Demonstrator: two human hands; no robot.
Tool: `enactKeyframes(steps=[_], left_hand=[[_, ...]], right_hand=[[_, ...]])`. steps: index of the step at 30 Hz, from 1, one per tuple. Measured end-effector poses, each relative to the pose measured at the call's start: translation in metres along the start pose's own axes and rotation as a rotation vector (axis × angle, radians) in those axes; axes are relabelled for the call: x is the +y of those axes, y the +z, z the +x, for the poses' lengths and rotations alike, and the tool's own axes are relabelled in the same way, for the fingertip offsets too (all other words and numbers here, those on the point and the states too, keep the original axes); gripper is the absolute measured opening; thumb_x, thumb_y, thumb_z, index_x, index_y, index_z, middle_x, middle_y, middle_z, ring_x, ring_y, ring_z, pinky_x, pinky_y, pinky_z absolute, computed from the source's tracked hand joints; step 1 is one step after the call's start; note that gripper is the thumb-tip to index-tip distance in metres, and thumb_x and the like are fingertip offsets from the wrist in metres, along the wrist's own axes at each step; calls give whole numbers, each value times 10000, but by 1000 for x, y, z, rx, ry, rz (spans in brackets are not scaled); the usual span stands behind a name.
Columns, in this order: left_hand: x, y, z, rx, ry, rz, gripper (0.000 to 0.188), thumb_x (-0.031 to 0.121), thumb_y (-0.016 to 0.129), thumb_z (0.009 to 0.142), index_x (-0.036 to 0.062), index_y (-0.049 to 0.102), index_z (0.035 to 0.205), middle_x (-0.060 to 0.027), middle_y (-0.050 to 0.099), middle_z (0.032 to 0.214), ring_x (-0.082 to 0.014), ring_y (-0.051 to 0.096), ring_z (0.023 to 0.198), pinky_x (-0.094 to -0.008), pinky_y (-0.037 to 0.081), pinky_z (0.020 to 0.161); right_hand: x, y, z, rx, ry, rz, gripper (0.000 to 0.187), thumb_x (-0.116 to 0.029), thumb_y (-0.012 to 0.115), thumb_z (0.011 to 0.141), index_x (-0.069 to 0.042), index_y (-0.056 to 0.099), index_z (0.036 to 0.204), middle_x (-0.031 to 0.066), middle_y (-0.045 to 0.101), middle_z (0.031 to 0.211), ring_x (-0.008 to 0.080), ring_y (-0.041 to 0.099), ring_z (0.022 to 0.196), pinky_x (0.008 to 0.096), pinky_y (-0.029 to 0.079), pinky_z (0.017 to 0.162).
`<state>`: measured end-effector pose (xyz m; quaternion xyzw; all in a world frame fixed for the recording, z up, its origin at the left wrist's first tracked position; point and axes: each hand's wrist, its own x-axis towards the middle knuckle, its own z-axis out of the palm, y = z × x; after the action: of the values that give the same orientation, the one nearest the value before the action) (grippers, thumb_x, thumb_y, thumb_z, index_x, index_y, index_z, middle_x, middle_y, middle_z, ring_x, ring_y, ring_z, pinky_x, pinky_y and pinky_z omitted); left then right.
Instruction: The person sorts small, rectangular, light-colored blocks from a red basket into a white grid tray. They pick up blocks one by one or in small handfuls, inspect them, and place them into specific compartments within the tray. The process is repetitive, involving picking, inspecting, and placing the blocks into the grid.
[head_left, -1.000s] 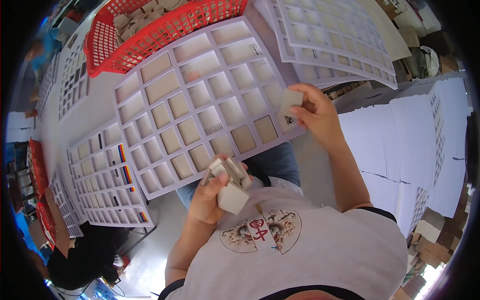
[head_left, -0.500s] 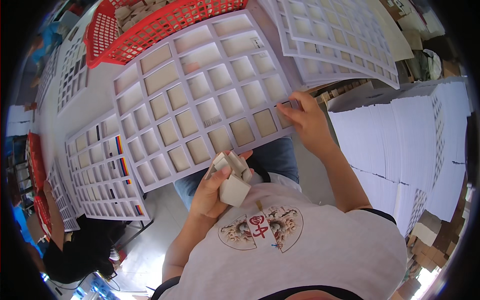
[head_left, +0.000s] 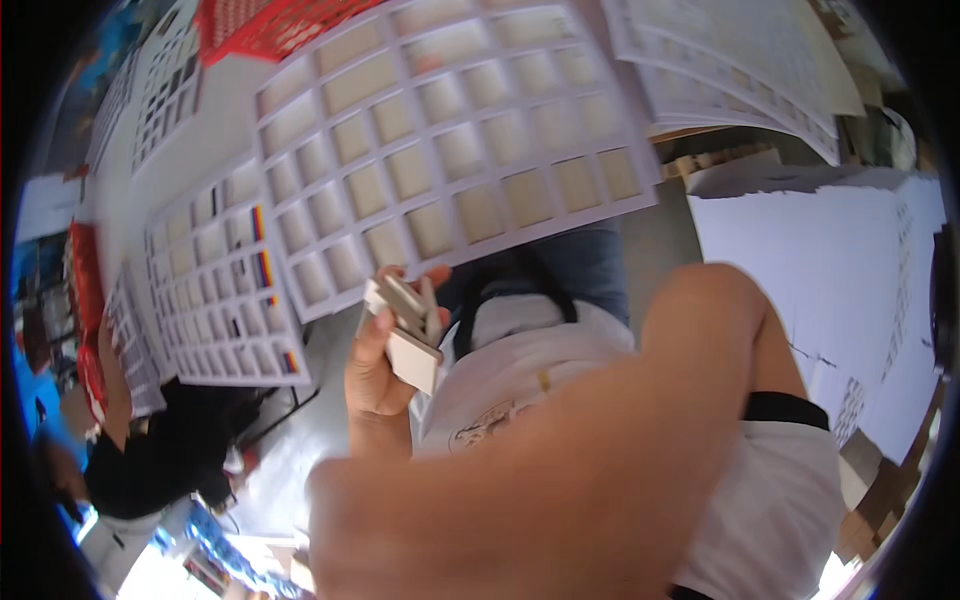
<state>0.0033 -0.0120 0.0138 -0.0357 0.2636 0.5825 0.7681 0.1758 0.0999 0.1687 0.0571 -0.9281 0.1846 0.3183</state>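
Note:
Several small beige flat blocks [head_left: 414, 358] are stacked loosely in my left hand [head_left: 370, 378], whose fingers wrap round them just below the near edge of a white grid tray [head_left: 470, 237]. Beige pieces [head_left: 526, 193] fill some compartments of the tray, several of them along its near row; other compartments show white. My right arm is raised across my chest, very close and smeared by motion. At its lower left end my right hand [head_left: 390, 520] is a blur, and its fingers cannot be made out.
A red basket [head_left: 270, 28] stands behind the tray. White grid sheets [head_left: 725, 70] lie at the far right, above a tall white stack [head_left: 800, 260]. Another grid tray [head_left: 225, 290] with coloured strips is at the left. Beyond it, a person in a black top [head_left: 170, 440] works.
My right hand has left the tray's near right corner and come up toward me, across my chest. A beige piece now shows in that corner compartment. My left hand still holds the blocks.

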Motion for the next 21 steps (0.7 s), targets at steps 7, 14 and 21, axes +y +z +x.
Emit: enactKeyframes(steps=[7, 14, 21], left_hand=[[62, -61, -80, -62, 460, -235, 480, 205, 582, 979, 162, 405, 1424, -133, 283, 1532, -288, 489, 1277, -445, 624, 830], [94, -119, -146, -79, 743, -398, 412, 188, 543, 999, 101, 450, 1392, -99, 323, 1498, -221, 428, 1327, -433, 555, 936], [113, -144, -181, -141, 879, -411, 449, 147, 570, 981, 144, 443, 1412, -122, 282, 1545, -254, 405, 1352, -440, 546, 965]], right_hand=[[-6, 23, 47, -132, -157, 154, 220, -166, 600, 872, -17, 616, 1033, 147, 636, 998, 319, 622, 819, 428, 482, 699], [-14, 57, 82, -94, -154, 363, 264, -236, 572, 935, 10, 563, 1030, 177, 635, 961, 344, 620, 775, 434, 480, 645], [2, 265, 36, -521, 718, 393, 623, -451, 570, 964, 123, 504, 1195, 217, 621, 745, 317, 658, 659, 365, 519, 587]])
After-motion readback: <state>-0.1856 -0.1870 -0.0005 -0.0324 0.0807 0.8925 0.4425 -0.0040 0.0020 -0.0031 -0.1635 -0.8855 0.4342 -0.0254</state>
